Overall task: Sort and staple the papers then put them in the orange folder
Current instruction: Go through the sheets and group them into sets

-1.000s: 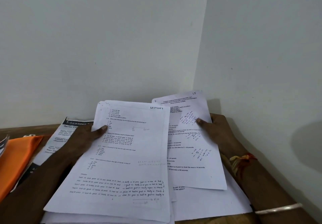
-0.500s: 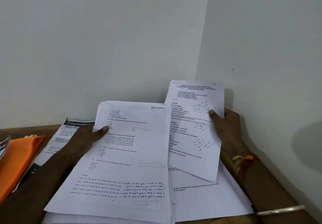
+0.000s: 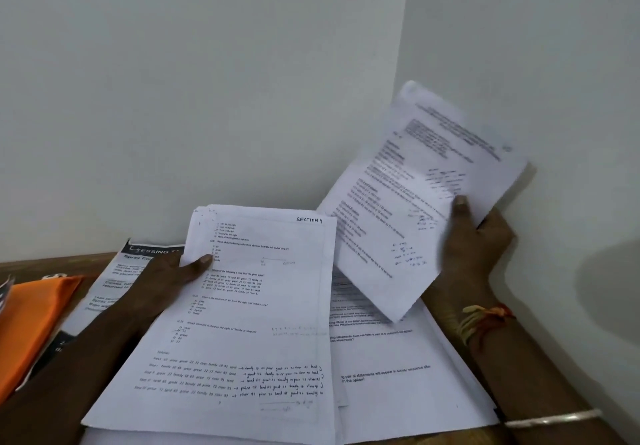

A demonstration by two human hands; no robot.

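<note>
My left hand (image 3: pixel 166 278) holds a stack of printed sheets headed "SECTION 4" (image 3: pixel 249 323), thumb on top near its left edge. My right hand (image 3: pixel 474 247) grips a separate printed sheet (image 3: pixel 415 195), lifted and tilted up to the right against the corner wall, motion-blurred. More white papers (image 3: pixel 408 375) lie spread on the table under both. The orange folder (image 3: pixel 27 320) lies at the far left, partly cut off by the frame edge.
A printed leaflet with a dark header (image 3: pixel 135 264) lies between the folder and the papers. White walls meet in a corner just behind and to the right. The wooden table edge (image 3: pixel 52 261) shows at the left.
My right hand has lifted its sheet off the pile, raising it up and to the right and tilting it. My left hand and the "SECTION 4" stack stayed in place.
</note>
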